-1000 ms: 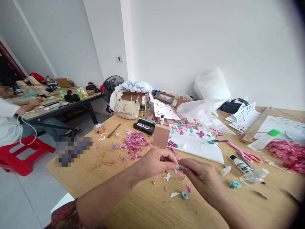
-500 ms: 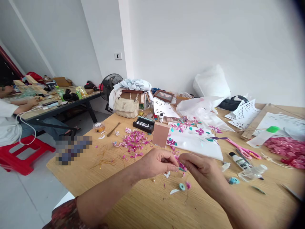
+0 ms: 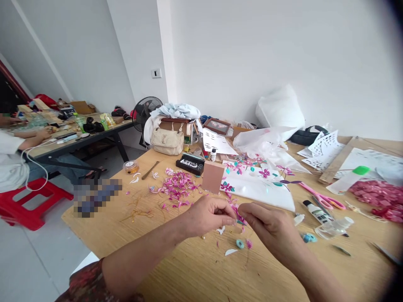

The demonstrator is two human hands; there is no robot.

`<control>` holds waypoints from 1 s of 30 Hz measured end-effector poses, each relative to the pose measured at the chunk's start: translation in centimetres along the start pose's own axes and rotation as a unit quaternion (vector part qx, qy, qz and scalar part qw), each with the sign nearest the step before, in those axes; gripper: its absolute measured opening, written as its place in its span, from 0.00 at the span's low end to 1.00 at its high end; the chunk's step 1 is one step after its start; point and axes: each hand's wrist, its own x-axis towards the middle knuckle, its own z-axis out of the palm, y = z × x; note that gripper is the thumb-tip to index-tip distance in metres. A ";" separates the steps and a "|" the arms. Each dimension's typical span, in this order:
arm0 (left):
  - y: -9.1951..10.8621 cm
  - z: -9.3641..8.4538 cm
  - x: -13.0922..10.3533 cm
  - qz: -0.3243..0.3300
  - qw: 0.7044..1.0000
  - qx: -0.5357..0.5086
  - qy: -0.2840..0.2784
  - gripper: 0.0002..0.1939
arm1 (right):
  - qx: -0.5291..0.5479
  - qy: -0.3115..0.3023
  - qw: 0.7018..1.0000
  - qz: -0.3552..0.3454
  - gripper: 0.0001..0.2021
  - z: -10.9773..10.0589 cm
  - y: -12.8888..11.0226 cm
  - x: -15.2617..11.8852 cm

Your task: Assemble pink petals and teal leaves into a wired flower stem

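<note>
My left hand (image 3: 209,216) is closed in a pinch above the table, with a small teal, leaf-like piece (image 3: 240,222) at its fingertips. Opposite it, my right hand (image 3: 267,224) also pinches, its thumb and forefinger pressed together close to that piece; what they hold is too small to make out. Under the hands are a teal tape roll (image 3: 239,243), a pink petal (image 3: 249,243) and a white cut-out (image 3: 231,252). Behind my left hand spreads a heap of pink petals (image 3: 179,184) with fine wires.
A brown upright block (image 3: 213,178) stands beyond the hands, beside a white foam sheet (image 3: 277,197) bearing wired flowers. Pink scissors (image 3: 327,199), a black-capped bottle (image 3: 316,211) and a clear bottle (image 3: 333,228) lie right. Leftward, a person in a white sleeve (image 3: 11,142) works at another table.
My right hand has shifted very slightly to the right. The left hand keeps its pinch in nearly the same place.
</note>
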 end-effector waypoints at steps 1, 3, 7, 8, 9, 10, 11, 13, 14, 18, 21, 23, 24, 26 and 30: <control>0.0 0.0 0.0 0.000 1.000 -0.022 0.009 0.04 | 0.011 -0.006 1.000 0.003 0.13 0.4 0.1 -0.1; 0.1 -0.1 0.0 -0.001 0.998 -0.044 0.035 0.05 | 0.022 -0.016 1.000 -0.003 0.14 1.2 0.0 -0.6; -0.3 -0.2 0.3 0.005 0.998 -0.004 0.067 0.05 | -0.017 -0.024 0.999 -0.036 0.15 1.6 -1.1 -1.5; -0.4 -0.2 0.4 0.010 0.998 0.014 0.065 0.05 | -0.029 -0.021 0.998 -0.045 0.16 1.3 -1.3 -1.4; -0.5 -0.2 0.4 0.014 0.998 0.032 0.058 0.05 | -0.039 -0.016 0.998 -0.051 0.16 0.8 -1.3 -1.2; -0.5 -0.2 0.3 0.015 0.998 0.048 0.046 0.05 | -0.046 -0.010 0.998 -0.052 0.16 0.4 -1.3 -0.9; -0.5 -0.2 0.3 0.014 0.998 0.057 0.032 0.04 | -0.049 -0.006 0.998 -0.049 0.16 0.0 -1.1 -0.6; -0.4 -0.2 0.1 0.007 0.999 0.044 -0.001 0.03 | -0.038 -0.006 0.999 -0.029 0.15 -0.5 -0.5 0.1; -0.2 -0.3 0.0 0.001 1.000 0.023 -0.012 0.03 | -0.027 -0.010 0.999 -0.018 0.14 -0.4 -0.2 0.2; 0.1 -0.5 -0.1 -0.019 0.998 -0.064 0.005 0.06 | 0.022 -0.036 0.999 0.007 0.13 0.9 0.3 -0.3; -0.1 -0.6 0.3 -0.021 0.997 -0.061 0.044 0.06 | 0.011 -0.053 0.999 -0.005 0.14 1.5 -0.5 -1.2; -0.5 -0.5 0.5 -0.012 0.998 -0.030 0.054 0.05 | -0.008 -0.052 0.998 -0.028 0.15 1.1 -1.0 -1.4; -0.6 -0.4 0.5 -0.006 0.999 -0.013 0.051 0.05 | -0.015 -0.044 0.998 -0.039 0.15 0.7 -1.1 -1.3; -0.7 -0.2 0.5 0.000 0.999 0.016 0.033 0.04 | -0.026 -0.025 0.998 -0.047 0.15 -0.1 -1.0 -0.7; -0.2 -0.2 0.0 -0.024 1.000 -0.013 -0.003 0.03 | -0.020 -0.020 0.999 -0.017 0.14 -0.5 0.2 0.3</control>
